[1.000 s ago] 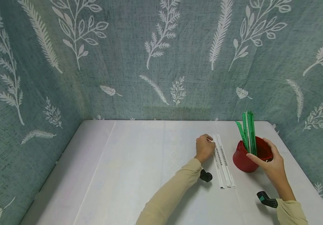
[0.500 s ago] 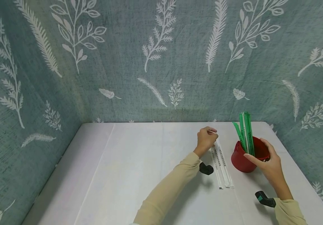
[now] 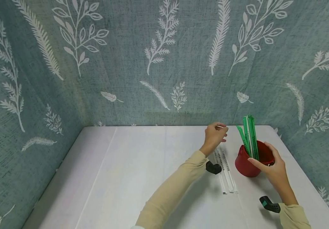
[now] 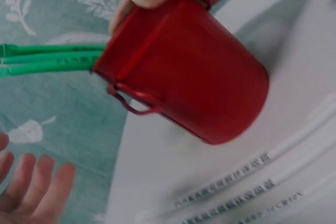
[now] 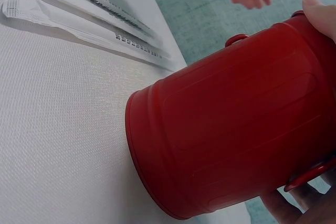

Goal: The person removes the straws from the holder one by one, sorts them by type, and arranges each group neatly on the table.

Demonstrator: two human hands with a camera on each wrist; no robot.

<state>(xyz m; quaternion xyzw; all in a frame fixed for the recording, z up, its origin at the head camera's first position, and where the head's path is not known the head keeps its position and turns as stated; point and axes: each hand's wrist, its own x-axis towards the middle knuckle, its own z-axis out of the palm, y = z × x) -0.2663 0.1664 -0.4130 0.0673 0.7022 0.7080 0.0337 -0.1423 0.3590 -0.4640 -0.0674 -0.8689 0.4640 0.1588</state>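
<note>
A small red metal pail (image 3: pixel 248 168) with loop ears stands at the right of the white table. My right hand (image 3: pixel 276 167) grips its rim, thumb on the near side. Long green printed wrappers (image 3: pixel 248 136), straw-shaped, stick up out of the pail. My left hand (image 3: pixel 214 136) hovers over the far ends of slim white wrapped sticks (image 3: pixel 229 175) with black print, which lie side by side left of the pail. Its loose fingers (image 4: pixel 58 187) show apart from the pail in the left wrist view. The right wrist view shows the white sticks (image 5: pixel 68 24) beyond the pail's base.
Green cloth with white leaf prints (image 3: pixel 124 63) hangs behind the table and at both sides. The white table (image 3: pixel 124 175) stretches away to the left. A black wrist device (image 3: pixel 213 167) sits under my left wrist, another (image 3: pixel 269 204) beside my right.
My left hand has risen from the far ends of the white sticks and shifted slightly right, its fingers loosening. My right hand keeps its grip on the pail, which stays in place.
</note>
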